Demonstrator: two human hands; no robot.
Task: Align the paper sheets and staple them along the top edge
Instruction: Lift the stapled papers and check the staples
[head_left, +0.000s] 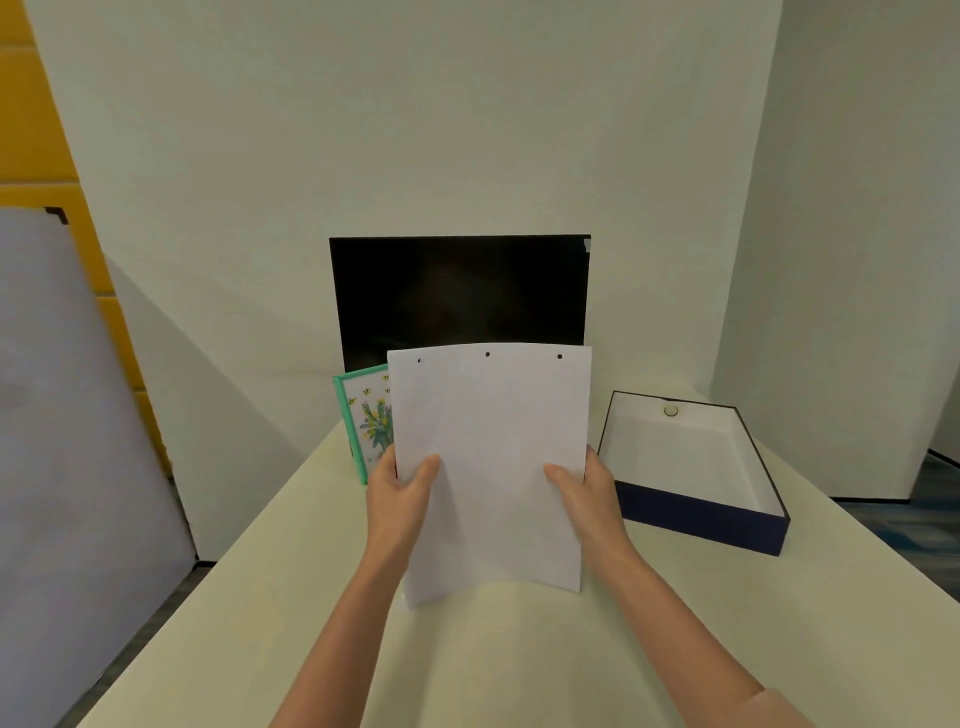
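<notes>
The left hand (402, 496) gripped the left edge of the sheets (491, 457) and the right hand (587, 496) gripped the right edge. Each thumb lay across the front face, with the fingers hidden behind. The hands were apart, at about the same height, just below the sheets' middle. The sheets stood nearly upright and bowed slightly. Their bottom edge was down at the table (519, 665), though contact could not be told for certain. Three small dark marks (487, 354) ran along the top edge of the sheets; whether they were holes or staples could not be told.

Behind the sheets on the left, a green-framed picture (366, 421) of flowers leaned, partly hidden by them. Behind the sheets, a black screen (460, 296) rose above their top edge. To the right of the sheets, near the right hand, sat an open box (701, 525), dark blue outside and white inside. A small round thing (670, 411) showed at its far wall.
</notes>
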